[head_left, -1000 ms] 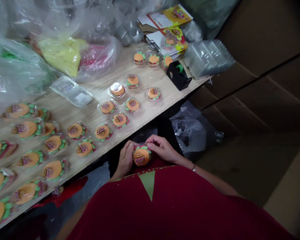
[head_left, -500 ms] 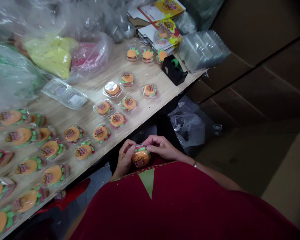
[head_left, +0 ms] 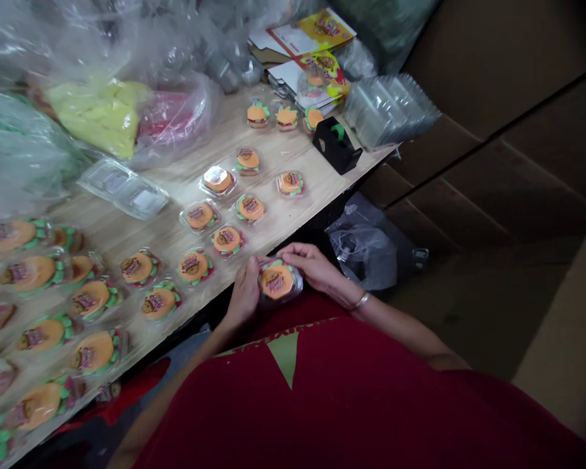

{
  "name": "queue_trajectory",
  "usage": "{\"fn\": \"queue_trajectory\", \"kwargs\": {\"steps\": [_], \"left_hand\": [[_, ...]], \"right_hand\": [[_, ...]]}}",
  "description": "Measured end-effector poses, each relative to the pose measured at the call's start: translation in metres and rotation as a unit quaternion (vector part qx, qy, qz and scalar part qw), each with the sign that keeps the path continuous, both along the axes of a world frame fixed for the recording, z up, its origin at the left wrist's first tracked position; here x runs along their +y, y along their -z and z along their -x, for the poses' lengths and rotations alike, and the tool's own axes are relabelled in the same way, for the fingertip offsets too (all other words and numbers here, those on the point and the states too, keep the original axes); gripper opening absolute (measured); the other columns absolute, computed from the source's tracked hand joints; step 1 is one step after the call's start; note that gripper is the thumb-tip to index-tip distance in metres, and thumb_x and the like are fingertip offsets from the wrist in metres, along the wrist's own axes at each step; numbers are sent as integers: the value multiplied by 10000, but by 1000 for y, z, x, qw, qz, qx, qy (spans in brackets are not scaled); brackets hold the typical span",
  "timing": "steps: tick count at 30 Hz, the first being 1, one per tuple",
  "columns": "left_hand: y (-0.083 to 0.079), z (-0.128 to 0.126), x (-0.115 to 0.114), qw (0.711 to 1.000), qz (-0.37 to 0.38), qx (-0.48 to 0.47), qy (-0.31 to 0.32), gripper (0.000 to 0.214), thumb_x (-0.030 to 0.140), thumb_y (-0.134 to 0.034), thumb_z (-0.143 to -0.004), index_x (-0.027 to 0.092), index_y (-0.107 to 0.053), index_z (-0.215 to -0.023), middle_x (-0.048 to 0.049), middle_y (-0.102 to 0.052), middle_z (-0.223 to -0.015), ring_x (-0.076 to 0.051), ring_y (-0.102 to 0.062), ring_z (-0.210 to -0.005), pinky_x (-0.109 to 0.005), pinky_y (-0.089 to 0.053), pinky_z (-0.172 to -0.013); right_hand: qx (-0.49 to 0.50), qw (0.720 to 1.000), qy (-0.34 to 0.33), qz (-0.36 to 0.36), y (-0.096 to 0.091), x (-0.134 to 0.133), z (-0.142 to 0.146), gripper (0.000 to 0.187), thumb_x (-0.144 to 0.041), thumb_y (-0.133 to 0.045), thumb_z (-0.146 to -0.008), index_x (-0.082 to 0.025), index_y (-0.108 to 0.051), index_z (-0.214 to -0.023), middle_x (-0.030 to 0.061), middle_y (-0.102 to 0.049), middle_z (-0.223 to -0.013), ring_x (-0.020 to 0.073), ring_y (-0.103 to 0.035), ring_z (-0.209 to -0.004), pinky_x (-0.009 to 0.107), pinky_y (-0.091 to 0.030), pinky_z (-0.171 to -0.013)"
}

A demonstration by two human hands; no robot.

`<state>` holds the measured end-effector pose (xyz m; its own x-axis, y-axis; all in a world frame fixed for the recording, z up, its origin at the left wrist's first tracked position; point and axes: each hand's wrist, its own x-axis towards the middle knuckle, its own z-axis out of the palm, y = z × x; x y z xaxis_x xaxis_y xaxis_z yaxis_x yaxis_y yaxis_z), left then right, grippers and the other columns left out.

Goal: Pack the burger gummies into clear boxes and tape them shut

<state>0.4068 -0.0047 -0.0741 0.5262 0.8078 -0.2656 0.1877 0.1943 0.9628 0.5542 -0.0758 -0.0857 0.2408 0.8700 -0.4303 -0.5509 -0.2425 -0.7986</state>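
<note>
Between my hands, just off the table's front edge, is a toy burger in a clear plastic box (head_left: 277,281), its printed orange bun facing up. My left hand (head_left: 245,293) grips the box's left side. On the upper right side, the fingers of my right hand (head_left: 308,260) are closed round its edge. Closest to the hands on the table are a boxed toy burger (head_left: 227,241) and a second boxed burger (head_left: 195,266). A black tape dispenser (head_left: 336,144) with a green core stands farther back.
Many more boxed burgers (head_left: 94,298) cover the left of the wooden table (head_left: 176,179). An unfilled clamshell (head_left: 124,187) lies near bags of yellow pieces (head_left: 100,114) and pink pieces (head_left: 173,117). Nested clear packs (head_left: 390,111) and printed cartons (head_left: 317,32) are at the back right.
Both hands have raised the boxed burger slightly toward the table edge. It has turned so its printed top faces up more fully. The view has shifted a little.
</note>
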Motion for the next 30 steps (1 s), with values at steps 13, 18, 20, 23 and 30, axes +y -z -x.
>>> {"fn": "queue_trajectory", "kwargs": {"steps": [13,18,20,23,30], "left_hand": [[5,-33,17,993,36,-56,-95,363,414,-485,-893,199,-469,-600,26,-479,-539,-135,-437,-507,-263,-387,-517],[4,-41,19,996,-4,-47,-82,373,457,-530,-861,190,-503,-602,21,-478,-544,-139,-445,-538,-261,-371,-523],[0,-44,20,995,-38,-35,-80,406,490,-510,-870,192,-498,-596,17,-481,-551,-141,-448,-548,-264,-377,-528],[-7,-39,20,997,-60,-28,-32,442,528,-434,-900,177,-547,-657,-7,-550,-620,-166,-522,-626,-281,-442,-610],[-5,6,-3,971,96,-120,183,743,270,-818,-623,202,-467,-1274,-97,-603,-1234,-264,-581,-1120,-364,-478,-945]], "right_hand": [[13,997,70,-32,-12,21,-12,288,-350,-804,-627,-160,-652,-781,-23,-633,-696,83,-546,-625,211,-441,-611],[-72,993,82,-53,-13,18,-19,322,-424,-779,-663,-154,-642,-773,-21,-606,-693,84,-505,-606,211,-396,-580],[-72,992,86,-58,-14,18,-23,331,-432,-783,-653,-150,-637,-746,-22,-595,-668,82,-493,-587,209,-381,-563],[-50,992,94,-65,-16,17,-24,348,-431,-807,-614,-145,-644,-725,-22,-598,-650,77,-495,-573,204,-379,-559],[3,995,87,-47,-16,-6,-11,314,-406,-818,-626,-153,-662,-727,-15,-625,-651,82,-511,-547,201,-402,-535]]}}
